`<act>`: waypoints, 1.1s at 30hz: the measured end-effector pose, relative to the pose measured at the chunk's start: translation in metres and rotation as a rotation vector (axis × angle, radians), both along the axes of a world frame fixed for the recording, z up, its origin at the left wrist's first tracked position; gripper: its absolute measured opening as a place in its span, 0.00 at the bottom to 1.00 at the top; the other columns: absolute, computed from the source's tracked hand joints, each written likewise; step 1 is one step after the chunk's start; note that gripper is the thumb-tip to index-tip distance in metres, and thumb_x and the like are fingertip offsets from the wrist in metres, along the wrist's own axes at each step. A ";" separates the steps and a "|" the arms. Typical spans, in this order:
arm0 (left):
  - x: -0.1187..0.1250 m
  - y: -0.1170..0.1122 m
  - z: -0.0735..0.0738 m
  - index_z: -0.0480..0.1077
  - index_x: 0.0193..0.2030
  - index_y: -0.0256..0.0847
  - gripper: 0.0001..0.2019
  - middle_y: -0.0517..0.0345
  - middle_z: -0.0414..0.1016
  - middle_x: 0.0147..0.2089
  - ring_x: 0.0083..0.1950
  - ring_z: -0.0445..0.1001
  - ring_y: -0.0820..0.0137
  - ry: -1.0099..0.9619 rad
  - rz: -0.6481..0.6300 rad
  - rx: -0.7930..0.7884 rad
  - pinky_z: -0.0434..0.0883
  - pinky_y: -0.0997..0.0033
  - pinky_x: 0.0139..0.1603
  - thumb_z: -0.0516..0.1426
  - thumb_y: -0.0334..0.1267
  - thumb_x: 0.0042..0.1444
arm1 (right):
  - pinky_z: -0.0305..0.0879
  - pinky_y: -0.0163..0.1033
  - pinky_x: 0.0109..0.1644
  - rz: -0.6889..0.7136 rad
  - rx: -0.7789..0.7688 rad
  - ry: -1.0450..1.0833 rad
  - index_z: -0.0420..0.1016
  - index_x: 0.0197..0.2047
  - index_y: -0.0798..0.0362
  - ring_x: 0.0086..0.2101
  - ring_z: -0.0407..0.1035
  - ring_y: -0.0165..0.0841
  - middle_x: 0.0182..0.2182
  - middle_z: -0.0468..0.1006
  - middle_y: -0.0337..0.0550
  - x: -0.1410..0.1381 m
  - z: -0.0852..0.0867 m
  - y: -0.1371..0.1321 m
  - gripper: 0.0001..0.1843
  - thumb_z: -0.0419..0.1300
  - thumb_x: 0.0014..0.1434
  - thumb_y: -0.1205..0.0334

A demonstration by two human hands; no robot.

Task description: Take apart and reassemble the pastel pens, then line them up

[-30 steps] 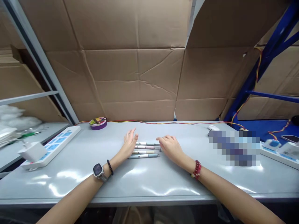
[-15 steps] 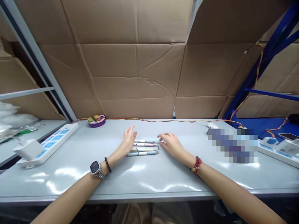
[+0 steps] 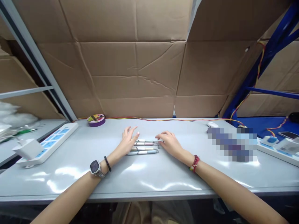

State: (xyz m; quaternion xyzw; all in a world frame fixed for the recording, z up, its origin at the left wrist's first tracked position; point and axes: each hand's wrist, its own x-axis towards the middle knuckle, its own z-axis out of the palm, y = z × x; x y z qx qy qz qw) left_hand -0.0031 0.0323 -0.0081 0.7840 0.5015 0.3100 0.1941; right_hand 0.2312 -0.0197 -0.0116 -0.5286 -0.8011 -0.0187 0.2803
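Several slim click pens lie side by side on the grey table [image 3: 163, 180], pointing left to right. The nearest is a pale blue pen [image 3: 143, 152]; behind it are a cream pen [image 3: 143, 148] and a pinkish-white pen [image 3: 143, 143]. At their left ends is my left hand [image 3: 127, 142], open with fingers spread, covering part of them. My right hand [image 3: 170, 143] is at the clicker ends, its fingers bent and apart, holding nothing I can see. Whether its fingertips touch the far pens I cannot tell.
A purple round tin or tape roll [image 3: 96, 120] sits at the back left. A white power strip [image 3: 50, 143] with a plugged-in charger [image 3: 30, 148] lies left. To the right are a white mouse [image 3: 212, 124], a blurred-out item [image 3: 231, 146] and another power strip [image 3: 280, 152]. Cardboard [image 3: 135, 62] walls the back.
My left hand's fingers have spread a little wider, the thumb moving right. My right hand has shifted slightly left, closer over the pens' right ends.
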 end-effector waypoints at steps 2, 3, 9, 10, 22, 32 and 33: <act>-0.006 0.004 0.002 0.63 0.54 0.43 0.22 0.47 0.54 0.58 0.62 0.49 0.55 0.101 -0.068 0.049 0.52 0.50 0.59 0.44 0.51 0.59 | 0.61 0.42 0.45 0.001 -0.004 0.012 0.71 0.44 0.52 0.40 0.65 0.35 0.35 0.73 0.46 0.003 0.007 -0.003 0.12 0.52 0.58 0.70; -0.009 0.006 0.004 0.67 0.50 0.42 0.20 0.47 0.59 0.55 0.60 0.54 0.56 0.142 -0.115 0.056 0.54 0.52 0.58 0.45 0.50 0.59 | 0.62 0.41 0.43 0.021 -0.017 0.018 0.72 0.43 0.52 0.38 0.65 0.35 0.33 0.73 0.46 0.005 0.010 -0.004 0.11 0.51 0.60 0.68; -0.020 0.015 0.012 0.74 0.36 0.40 0.15 0.54 0.74 0.37 0.39 0.70 0.63 0.220 -0.257 -0.030 0.65 0.67 0.41 0.48 0.43 0.57 | 0.60 0.37 0.37 0.211 -0.061 -0.049 0.74 0.38 0.51 0.33 0.64 0.33 0.28 0.73 0.43 0.007 0.014 -0.009 0.07 0.55 0.57 0.63; -0.021 0.015 0.014 0.74 0.35 0.40 0.15 0.54 0.75 0.36 0.38 0.71 0.64 0.224 -0.266 -0.042 0.65 0.69 0.39 0.48 0.42 0.57 | 0.60 0.37 0.37 0.218 -0.067 -0.056 0.75 0.37 0.51 0.33 0.63 0.33 0.28 0.73 0.43 0.007 0.013 -0.009 0.07 0.56 0.57 0.64; -0.031 0.014 0.025 0.74 0.35 0.41 0.13 0.55 0.75 0.36 0.36 0.70 0.66 0.237 -0.349 -0.080 0.65 0.71 0.37 0.50 0.43 0.55 | 0.63 0.37 0.37 0.174 -0.157 0.293 0.73 0.32 0.52 0.32 0.67 0.32 0.28 0.74 0.41 0.012 0.023 -0.008 0.06 0.54 0.55 0.66; -0.023 0.013 0.020 0.67 0.42 0.39 0.13 0.56 0.72 0.39 0.39 0.69 0.67 0.065 -0.340 -0.028 0.66 0.70 0.41 0.46 0.42 0.58 | 0.68 0.38 0.37 0.015 -0.175 0.732 0.72 0.36 0.54 0.35 0.71 0.34 0.34 0.76 0.45 0.021 0.024 0.002 0.14 0.57 0.53 0.52; -0.022 0.012 0.020 0.66 0.45 0.39 0.14 0.55 0.72 0.40 0.40 0.69 0.68 0.038 -0.336 -0.016 0.66 0.69 0.42 0.45 0.41 0.59 | 0.68 0.39 0.37 0.013 -0.166 0.753 0.72 0.36 0.54 0.34 0.71 0.34 0.34 0.76 0.45 0.021 0.024 0.002 0.14 0.57 0.53 0.52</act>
